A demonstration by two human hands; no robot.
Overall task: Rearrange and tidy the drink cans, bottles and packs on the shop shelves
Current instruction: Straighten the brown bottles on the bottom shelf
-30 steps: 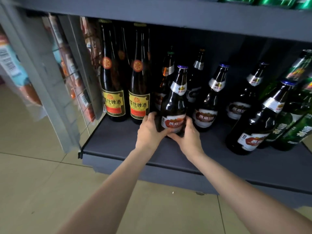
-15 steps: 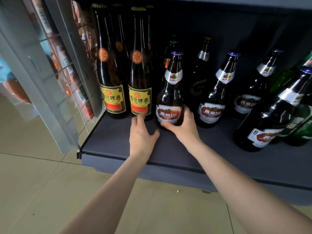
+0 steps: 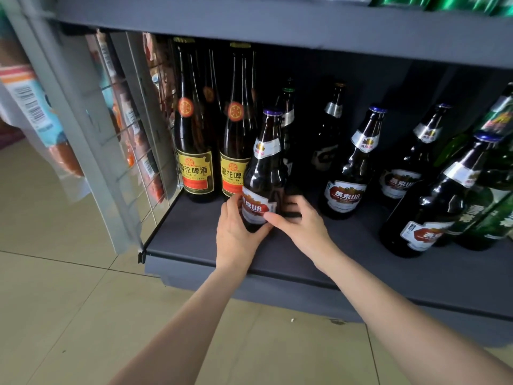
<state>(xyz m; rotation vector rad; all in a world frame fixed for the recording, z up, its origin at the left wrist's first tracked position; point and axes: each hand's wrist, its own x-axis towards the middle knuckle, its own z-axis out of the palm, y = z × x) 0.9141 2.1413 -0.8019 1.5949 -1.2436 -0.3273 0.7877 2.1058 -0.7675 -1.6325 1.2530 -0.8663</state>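
Grey metal forms the bottom shelf (image 3: 194, 234) where brown beer bottles stand above a tiled floor (image 3: 69, 301). Far left of the grips, packaged goods (image 3: 36, 112) hang beside a wire mesh side panel (image 3: 138, 151). Just left of the grips and a little behind them stand two tall yellow-labelled bottles (image 3: 194, 126), side by side at the shelf's left end. The left hand (image 3: 236, 232) wraps its fingers round the left side of the base of the U8 bottle (image 3: 263, 173), its thumb under the label, so this grip is closed on the bottle. The bottle stands upright on the shelf, just beside the nearer tall bottle, its blue cap up. The right hand (image 3: 299, 223) holds the same bottle from the right, thumb pressed on the lower label, fingers curled behind the glass. Behind the grips two darker bottles stand deep in shadow. Right of the grips, apart, stands a second U8 bottle (image 3: 349, 173), then a third one (image 3: 408, 165) further back, a fourth one (image 3: 433, 201) nearer the front edge, and green bottles (image 3: 488, 209) at the far right
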